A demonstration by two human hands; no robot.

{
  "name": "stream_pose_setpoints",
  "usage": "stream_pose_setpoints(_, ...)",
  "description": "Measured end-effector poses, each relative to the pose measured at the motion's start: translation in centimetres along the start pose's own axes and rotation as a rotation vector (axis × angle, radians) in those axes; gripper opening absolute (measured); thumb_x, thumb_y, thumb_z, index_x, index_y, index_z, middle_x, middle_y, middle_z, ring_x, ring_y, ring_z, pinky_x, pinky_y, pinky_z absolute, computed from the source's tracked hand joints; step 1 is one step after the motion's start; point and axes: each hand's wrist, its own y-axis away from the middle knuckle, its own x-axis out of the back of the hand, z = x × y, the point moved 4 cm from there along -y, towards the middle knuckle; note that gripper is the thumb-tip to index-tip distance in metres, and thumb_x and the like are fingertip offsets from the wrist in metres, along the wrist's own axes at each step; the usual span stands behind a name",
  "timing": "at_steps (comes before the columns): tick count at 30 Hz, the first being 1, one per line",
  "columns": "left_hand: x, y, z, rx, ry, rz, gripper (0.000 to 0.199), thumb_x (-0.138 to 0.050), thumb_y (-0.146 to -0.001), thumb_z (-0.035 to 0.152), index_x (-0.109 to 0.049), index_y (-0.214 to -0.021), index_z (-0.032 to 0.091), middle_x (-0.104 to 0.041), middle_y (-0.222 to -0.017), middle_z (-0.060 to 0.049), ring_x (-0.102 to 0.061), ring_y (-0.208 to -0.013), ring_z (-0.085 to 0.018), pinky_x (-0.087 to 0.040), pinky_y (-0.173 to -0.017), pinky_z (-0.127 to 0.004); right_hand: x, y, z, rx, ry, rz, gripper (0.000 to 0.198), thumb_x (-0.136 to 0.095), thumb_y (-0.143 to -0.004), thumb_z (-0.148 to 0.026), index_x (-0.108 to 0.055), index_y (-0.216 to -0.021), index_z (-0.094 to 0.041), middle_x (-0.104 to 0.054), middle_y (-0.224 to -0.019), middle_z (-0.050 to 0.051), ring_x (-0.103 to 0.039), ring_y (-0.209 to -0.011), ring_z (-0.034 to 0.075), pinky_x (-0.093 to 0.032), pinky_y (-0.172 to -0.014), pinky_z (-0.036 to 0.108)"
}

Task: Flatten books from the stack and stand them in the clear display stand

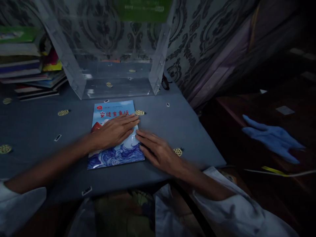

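A thin paperback book [118, 154] with a light blue cover, red Chinese title characters and dark blue waves lies flat on the blue patterned tablecloth [168, 125]. Across the middle of its cover rests my left hand [115, 130], flat, with the fingers stretched toward the right edge. My right hand [158, 149] is at the book's right edge, fingers extended, the tips touching or just over the edge. Part of the title and the cover picture is hidden under my left hand. Neither hand grips anything.
Behind the book stands a clear plastic rack [76, 75] with a green panel on top. A stack of books [27, 72] is at the left, and dark-framed glasses [166, 82] lie beside the rack. Blue gloves [274, 135] lie on a dark surface at the right.
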Motion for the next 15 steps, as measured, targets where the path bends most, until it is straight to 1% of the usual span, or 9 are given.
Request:
stream_pose_setpoints(2, 0.0, 0.6, 0.8, -0.03, 0.015, 0.007, 0.049, -0.027, -0.107, 0.035, -0.046, -0.149, 0.016, -0.042, -0.158, -0.007, -0.032, -0.15, -0.021, -0.026, -0.125, -0.043, 0.3, 0.7, -0.6, 0.0, -0.002, -0.02, 0.04, -0.045, -0.103, -0.021, -0.057, -0.141, -0.017, -0.059, -0.143, 0.016, -0.055, -0.135, 0.025, -0.049, -0.112, 0.046)
stream_pose_setpoints(5, -0.2, 1.6, 2.1, -0.062, 0.028, -0.001, 0.049, -0.026, -0.108, 0.034, -0.044, -0.149, 0.016, -0.041, -0.158, -0.008, -0.032, -0.15, -0.021, -0.024, -0.125, -0.043, 0.6, 1.7, -1.6, 0.003, 0.0, -0.028, 0.039, -0.045, -0.103, -0.02, -0.058, -0.139, -0.015, -0.06, -0.141, 0.016, -0.054, -0.135, 0.023, -0.049, -0.113, 0.043)
stream_pose_setpoints(10, -0.6, 3.4, 4.1, -0.08, 0.059, -0.027, 0.051, -0.03, -0.108, 0.041, -0.038, -0.154, 0.02, -0.039, -0.159, -0.007, -0.032, -0.15, -0.022, -0.022, -0.126, -0.045, 0.6, 3.3, -2.7, 0.031, -0.001, 0.009, 0.04, -0.049, -0.102, -0.021, -0.056, -0.141, -0.015, -0.061, -0.14, 0.016, -0.053, -0.137, 0.024, -0.048, -0.113, 0.044)
stream_pose_setpoints(15, -0.7, 5.0, 6.0, -0.093, 0.088, -0.034, 0.069, -0.037, -0.104, 0.056, -0.021, -0.16, 0.019, -0.032, -0.162, -0.011, -0.028, -0.151, -0.024, -0.02, -0.127, -0.045, 0.1, 4.6, -3.6, 0.064, 0.006, 0.021, 0.052, -0.058, -0.098, -0.022, -0.048, -0.148, -0.016, -0.061, -0.14, 0.017, -0.054, -0.136, 0.026, -0.049, -0.112, 0.046)
